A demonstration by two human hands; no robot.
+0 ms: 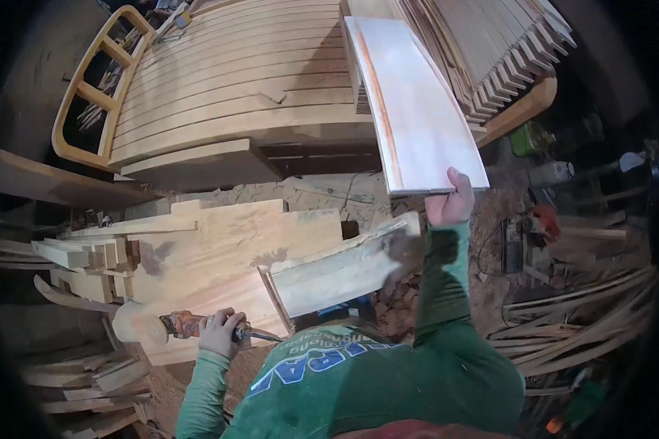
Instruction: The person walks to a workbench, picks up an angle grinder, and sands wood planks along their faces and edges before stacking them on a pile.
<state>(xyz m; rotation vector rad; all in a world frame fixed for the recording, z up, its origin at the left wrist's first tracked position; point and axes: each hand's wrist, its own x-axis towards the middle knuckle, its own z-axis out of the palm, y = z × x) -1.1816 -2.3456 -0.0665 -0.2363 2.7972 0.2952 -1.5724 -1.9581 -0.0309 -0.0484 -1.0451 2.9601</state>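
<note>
My left hand (218,334) is wrapped round the body of an orange angle grinder (183,324). Its pale round disc (140,323) lies at the left edge of the wooden work surface, and a dark cord runs from its rear toward my shirt. My right hand (452,202) grips the near end of a wide, pale wooden board (421,106), thumb on top, fingers hidden underneath. The board reaches up and away, with a brown streak along its left side, its far end over stacked planks. A narrow wood strip (274,300) lies across the work surface (212,256).
A large slatted wooden panel (234,73) with a rounded frame (88,91) stands ahead. Stacked slats (498,58) lie at the upper right. Wood offcuts (88,256) pile up on the left. A red-and-black power tool (531,230) and thin strips (578,314) are on the right.
</note>
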